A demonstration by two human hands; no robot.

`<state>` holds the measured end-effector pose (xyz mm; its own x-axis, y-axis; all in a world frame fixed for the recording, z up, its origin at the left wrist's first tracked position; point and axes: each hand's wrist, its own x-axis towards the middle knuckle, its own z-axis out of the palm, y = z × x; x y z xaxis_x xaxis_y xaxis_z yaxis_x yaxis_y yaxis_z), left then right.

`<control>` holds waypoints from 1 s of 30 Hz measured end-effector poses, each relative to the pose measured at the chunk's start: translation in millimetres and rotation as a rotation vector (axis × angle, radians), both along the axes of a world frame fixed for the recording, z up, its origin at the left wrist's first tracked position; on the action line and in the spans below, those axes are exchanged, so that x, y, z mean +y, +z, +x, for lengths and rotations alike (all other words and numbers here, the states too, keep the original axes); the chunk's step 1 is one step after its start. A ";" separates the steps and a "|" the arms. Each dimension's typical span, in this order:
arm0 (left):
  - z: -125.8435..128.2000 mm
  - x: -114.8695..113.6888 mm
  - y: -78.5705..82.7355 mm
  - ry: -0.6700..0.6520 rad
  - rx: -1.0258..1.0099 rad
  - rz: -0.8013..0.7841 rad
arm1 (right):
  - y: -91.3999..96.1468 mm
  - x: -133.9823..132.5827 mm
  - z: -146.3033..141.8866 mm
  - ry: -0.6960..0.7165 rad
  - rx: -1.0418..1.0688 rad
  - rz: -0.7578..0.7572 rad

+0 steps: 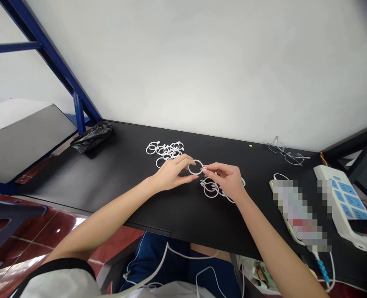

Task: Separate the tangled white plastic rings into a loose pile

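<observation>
A white ring (196,160) is pinched by the left hand (175,171) and right hand (229,178) over a black table (177,211). Loose rings (167,150) are piled left of it; a second pile (213,187), to its right, is partly blocked by the right hand. Way further right, a phone (297,213) is parked, screen pixelated, so unreadable.

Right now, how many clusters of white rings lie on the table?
2: the far cluster, beyond the left hand, and the near cluster, by the right hand. The hands partly cover both, so another could be hidden.
</observation>
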<state>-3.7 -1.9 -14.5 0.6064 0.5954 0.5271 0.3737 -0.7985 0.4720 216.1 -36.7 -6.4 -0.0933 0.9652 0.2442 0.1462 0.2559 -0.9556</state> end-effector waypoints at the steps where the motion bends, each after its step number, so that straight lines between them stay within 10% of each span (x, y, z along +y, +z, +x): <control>1: -0.1 0.0 -0.1 -0.005 -0.004 -0.001 | -0.6 -0.1 0.1 -0.003 -0.006 0.007; 16: 0.7 2.6 4.5 -0.061 -0.032 -0.324 | -0.4 -1.0 0.4 0.027 -0.136 0.133; 30: -3.4 8.3 0.2 -0.047 -0.002 -0.147 | -11.5 3.2 8.3 0.026 -0.542 0.546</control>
